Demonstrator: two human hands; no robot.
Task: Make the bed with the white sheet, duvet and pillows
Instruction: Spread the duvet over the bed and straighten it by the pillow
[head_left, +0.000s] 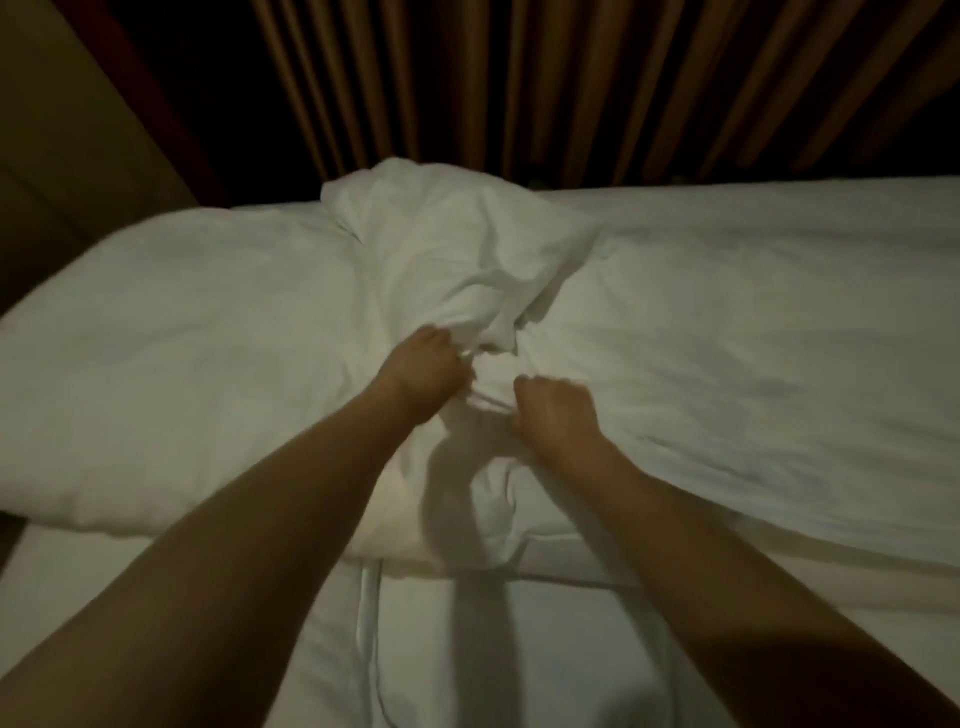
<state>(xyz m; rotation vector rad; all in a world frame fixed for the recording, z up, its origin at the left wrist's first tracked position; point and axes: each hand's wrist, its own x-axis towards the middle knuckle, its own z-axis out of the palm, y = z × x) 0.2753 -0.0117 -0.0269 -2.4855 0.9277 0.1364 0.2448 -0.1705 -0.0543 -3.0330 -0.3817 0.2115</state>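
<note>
Between our two hands, a bunch of white duvet fabric is being gathered on the bed.

Our left hand (423, 366) clenches a fold of the duvet (467, 270), and just to its right our right hand (556, 413) is curled tight on the same bunched cloth; a rumpled hump rises just beyond both hands. Left of our left hand lies what looks like a pillow (171, 374); the white sheet (519, 649) shows below our wrists. We judge the step to be pulling out and straightening the duvet; next we would need to find its edge and draw it flat across the bed. No brand, label or writing can be read.
</note>
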